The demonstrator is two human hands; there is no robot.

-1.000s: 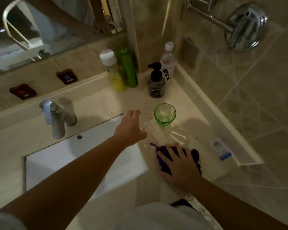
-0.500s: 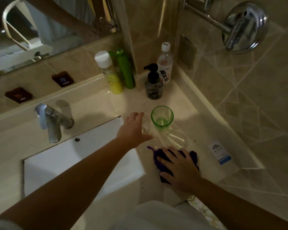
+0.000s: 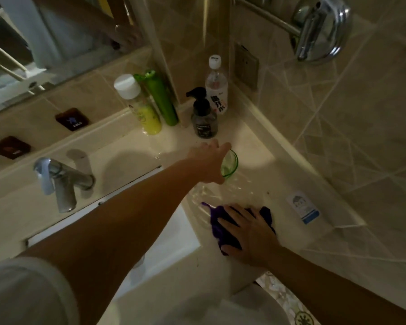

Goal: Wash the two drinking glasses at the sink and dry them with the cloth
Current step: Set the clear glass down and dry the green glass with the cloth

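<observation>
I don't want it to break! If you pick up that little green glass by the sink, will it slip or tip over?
The small green see-through glass is probably slippery: the cream counter around it looks wet. It stands upright with the left hand at its rim, so a sideways nudge could tip it. It looks thin, so likely breakable.

Dim room, warm yellowish cast. Brightest patch sits on the counter (image 3: 256,146) near the back corner; light seems to fall from above. Faucet (image 3: 56,181) throws a soft round shadow onto the counter behind it. Chrome wall fitting (image 3: 319,26) shows streaky glare. Near sleeve (image 3: 26,294) is a blurred pale mass at bottom left. Wide-angle bend: wall tiles & counter edge splay outward toward the frame edges. Overall soft, grainy.
</observation>
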